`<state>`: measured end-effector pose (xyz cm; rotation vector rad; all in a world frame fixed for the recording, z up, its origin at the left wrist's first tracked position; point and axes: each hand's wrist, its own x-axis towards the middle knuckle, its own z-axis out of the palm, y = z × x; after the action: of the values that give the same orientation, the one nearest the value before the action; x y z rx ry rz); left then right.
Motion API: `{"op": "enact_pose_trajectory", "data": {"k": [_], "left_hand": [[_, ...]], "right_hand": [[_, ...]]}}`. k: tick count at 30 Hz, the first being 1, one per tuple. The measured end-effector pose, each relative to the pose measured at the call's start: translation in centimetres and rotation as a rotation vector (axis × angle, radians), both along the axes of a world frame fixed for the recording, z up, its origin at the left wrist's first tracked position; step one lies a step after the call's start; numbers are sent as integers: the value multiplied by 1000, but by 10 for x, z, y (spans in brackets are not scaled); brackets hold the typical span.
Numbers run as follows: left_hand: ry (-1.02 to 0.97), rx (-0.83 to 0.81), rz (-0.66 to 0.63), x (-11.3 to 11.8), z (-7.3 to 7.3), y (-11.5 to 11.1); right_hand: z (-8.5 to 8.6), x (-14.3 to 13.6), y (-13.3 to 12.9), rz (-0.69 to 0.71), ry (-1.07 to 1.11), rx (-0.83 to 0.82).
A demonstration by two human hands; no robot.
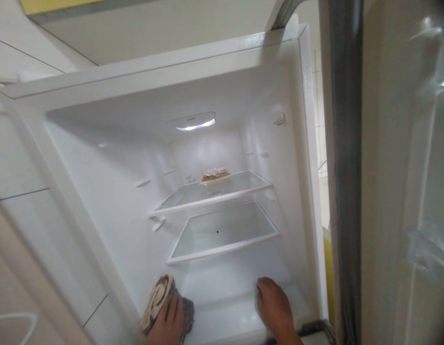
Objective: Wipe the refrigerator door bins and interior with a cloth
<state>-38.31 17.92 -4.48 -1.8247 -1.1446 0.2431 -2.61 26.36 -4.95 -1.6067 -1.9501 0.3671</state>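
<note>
My left hand (167, 320) is closed on a bunched cloth (157, 299), beige with brown patterning. The cloth is pressed near the lower left inner wall of an open white refrigerator (99, 201). Over on the right, my right hand (274, 303) is low in the compartment with its fingers curled under, so whatever they hold, if anything, is hidden. Between the hands lies the white bottom surface (225, 311) of the compartment.
Above my hands are a lower glass shelf (229, 225) with a small dark spot and an upper glass shelf (239, 183). A wrapped brownish package (215, 176) sits on the upper one. The open door (390, 167) stands at the right, with a dark gasket (346, 167).
</note>
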Motion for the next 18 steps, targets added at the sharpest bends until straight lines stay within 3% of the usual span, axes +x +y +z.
{"op": "enact_pose_trajectory", "data": {"k": [4,8,11,14,18], "left_hand": [[-57,6,129,11,-5,36],[-152,-53,261,33,7,84],[-424,-103,338,51,24,120],[-711,-111,316,62,37,155],[-1030,-9,337,64,35,203]], "right_hand": [[-3,-1,2,2,-13,12],[-14,-2,7,-5,-46,31],[-28,-1,14,15,-79,49],[-45,-1,21,46,-102,87],[-66,-3,26,0,-102,211]]}}
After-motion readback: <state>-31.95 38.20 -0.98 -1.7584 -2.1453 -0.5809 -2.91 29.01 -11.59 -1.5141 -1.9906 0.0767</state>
